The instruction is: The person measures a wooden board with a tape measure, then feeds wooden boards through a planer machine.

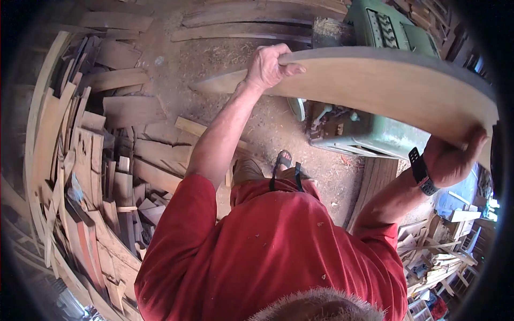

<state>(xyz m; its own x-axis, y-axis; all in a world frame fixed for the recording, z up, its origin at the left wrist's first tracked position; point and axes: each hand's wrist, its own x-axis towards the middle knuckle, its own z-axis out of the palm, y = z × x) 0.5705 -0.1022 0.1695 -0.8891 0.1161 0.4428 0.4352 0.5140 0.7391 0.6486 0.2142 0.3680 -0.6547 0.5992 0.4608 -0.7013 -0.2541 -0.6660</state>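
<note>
A long, wide wooden board (369,80) is held up in front of me, spanning from the middle of the view to the right edge. My left hand (270,67) grips its upper edge toward the left part, thumb over the face. Lower down at the right end, my right hand (455,158) holds the board from beneath, its thumb up and the other fingers partly hidden. A dark watch strap (420,167) is on my right wrist. Behind the board stands a green machine (369,128), partly covered by it, with a handle (324,113) on its side.
Stacked offcuts and planks (96,160) fill the left side. Long boards (241,24) lie on the dusty floor at the back. A thick timber (369,184) lies below the machine. More scrap wood (439,262) is piled at the lower right.
</note>
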